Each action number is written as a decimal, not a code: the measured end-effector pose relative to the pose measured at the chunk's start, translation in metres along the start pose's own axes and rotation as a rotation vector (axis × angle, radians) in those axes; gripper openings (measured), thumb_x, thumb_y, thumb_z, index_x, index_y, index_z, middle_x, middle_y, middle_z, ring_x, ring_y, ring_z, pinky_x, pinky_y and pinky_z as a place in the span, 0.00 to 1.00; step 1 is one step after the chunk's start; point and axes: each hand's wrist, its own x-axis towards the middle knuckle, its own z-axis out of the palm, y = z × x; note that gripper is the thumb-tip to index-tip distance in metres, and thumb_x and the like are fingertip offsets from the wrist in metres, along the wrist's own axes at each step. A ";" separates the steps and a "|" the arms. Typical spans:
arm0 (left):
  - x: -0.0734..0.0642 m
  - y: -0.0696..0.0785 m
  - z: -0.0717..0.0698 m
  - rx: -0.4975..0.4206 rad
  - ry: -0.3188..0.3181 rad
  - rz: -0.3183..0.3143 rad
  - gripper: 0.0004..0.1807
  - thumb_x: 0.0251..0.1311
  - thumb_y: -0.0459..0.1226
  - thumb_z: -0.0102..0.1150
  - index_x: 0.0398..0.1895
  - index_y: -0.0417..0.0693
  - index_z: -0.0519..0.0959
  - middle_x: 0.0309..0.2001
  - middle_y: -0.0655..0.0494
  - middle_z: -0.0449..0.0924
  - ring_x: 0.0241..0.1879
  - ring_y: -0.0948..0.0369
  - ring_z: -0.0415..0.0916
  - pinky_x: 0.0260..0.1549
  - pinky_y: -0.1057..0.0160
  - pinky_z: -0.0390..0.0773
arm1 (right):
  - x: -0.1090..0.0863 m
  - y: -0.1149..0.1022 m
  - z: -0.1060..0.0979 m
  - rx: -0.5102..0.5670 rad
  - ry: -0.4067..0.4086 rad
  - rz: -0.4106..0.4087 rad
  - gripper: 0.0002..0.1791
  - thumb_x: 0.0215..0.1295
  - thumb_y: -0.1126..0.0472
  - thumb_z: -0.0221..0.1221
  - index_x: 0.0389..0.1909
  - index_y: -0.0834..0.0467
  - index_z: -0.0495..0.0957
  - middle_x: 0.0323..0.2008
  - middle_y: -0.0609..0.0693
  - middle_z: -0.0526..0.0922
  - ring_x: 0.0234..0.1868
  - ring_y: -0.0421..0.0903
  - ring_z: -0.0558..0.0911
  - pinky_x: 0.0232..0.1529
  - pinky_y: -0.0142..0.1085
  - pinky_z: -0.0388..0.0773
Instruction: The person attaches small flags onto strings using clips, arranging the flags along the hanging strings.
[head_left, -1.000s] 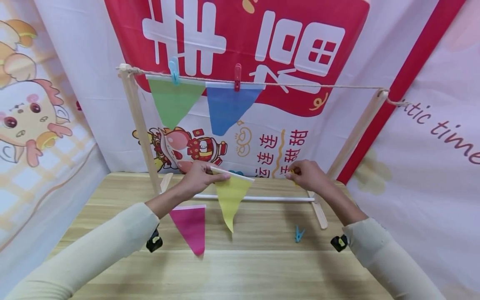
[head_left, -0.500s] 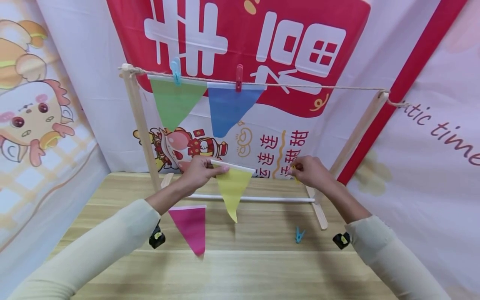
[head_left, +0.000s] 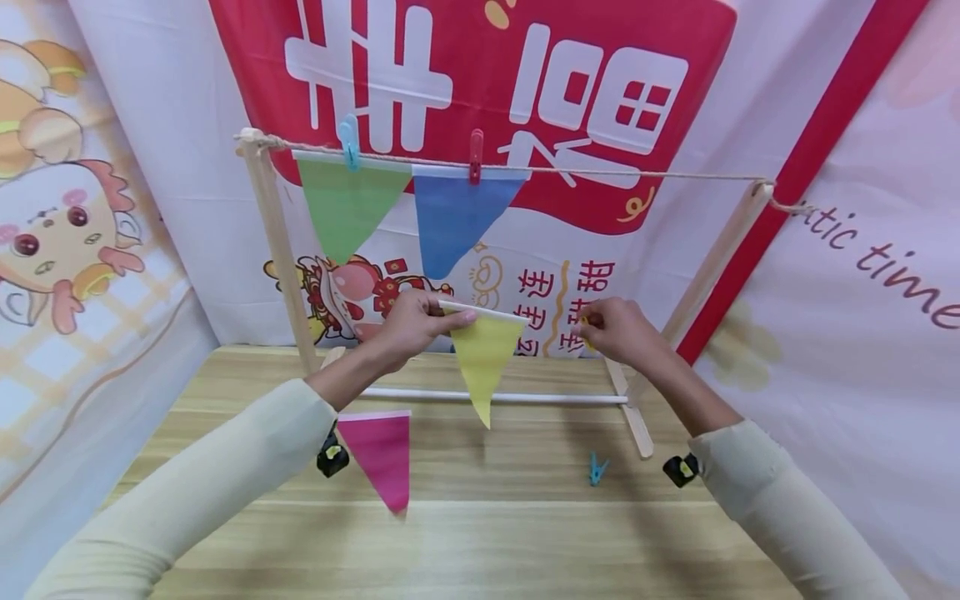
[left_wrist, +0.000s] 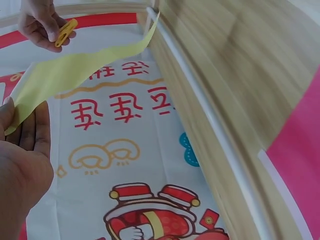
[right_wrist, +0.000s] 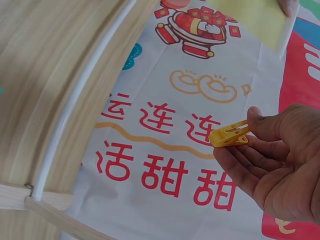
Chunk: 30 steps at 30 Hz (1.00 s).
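My left hand (head_left: 415,327) pinches a yellow triangular pennant (head_left: 486,354) by the left end of its white top edge, point hanging down. To its right, my right hand (head_left: 621,335) holds a yellow clothespin (right_wrist: 230,135) between thumb and fingers, as the right wrist view shows. Both hands are below a string (head_left: 637,172) tied between two wooden posts. On that string hang a green pennant (head_left: 348,208) under a light blue clothespin (head_left: 349,143) and a blue pennant (head_left: 457,217) under a red clothespin (head_left: 476,157).
A magenta pennant (head_left: 382,458) and a blue clothespin (head_left: 597,469) lie on the wooden table (head_left: 480,542). A white rod (head_left: 540,399) joins the feet of the left post (head_left: 279,250) and right post (head_left: 716,262). Printed cloth (head_left: 480,83) hangs behind.
The left hand has risen and shifted right with the yellow pennant, coming nearer to the right hand. The right hand has risen slightly with the clothespin. The hung pennants stay in place.
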 end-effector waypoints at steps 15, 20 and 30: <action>0.014 0.021 0.015 -0.076 0.008 0.037 0.14 0.75 0.39 0.75 0.57 0.41 0.93 0.49 0.44 0.97 0.42 0.59 0.96 0.52 0.59 0.94 | 0.003 -0.007 -0.011 0.012 0.068 -0.035 0.19 0.81 0.54 0.69 0.61 0.65 0.89 0.45 0.61 0.93 0.38 0.52 0.83 0.38 0.38 0.81; 0.017 0.023 0.018 -0.085 0.047 0.032 0.14 0.75 0.40 0.76 0.55 0.40 0.93 0.48 0.45 0.97 0.41 0.60 0.95 0.51 0.60 0.93 | 0.003 -0.014 -0.019 0.037 0.092 -0.008 0.22 0.81 0.54 0.69 0.65 0.65 0.87 0.50 0.63 0.92 0.42 0.55 0.85 0.40 0.40 0.83; 0.026 0.031 0.022 -0.153 0.078 0.053 0.15 0.74 0.37 0.76 0.56 0.37 0.92 0.50 0.42 0.96 0.39 0.62 0.94 0.50 0.62 0.94 | 0.005 -0.025 -0.031 0.077 0.135 0.011 0.24 0.83 0.52 0.67 0.68 0.64 0.85 0.53 0.64 0.92 0.44 0.56 0.86 0.40 0.39 0.86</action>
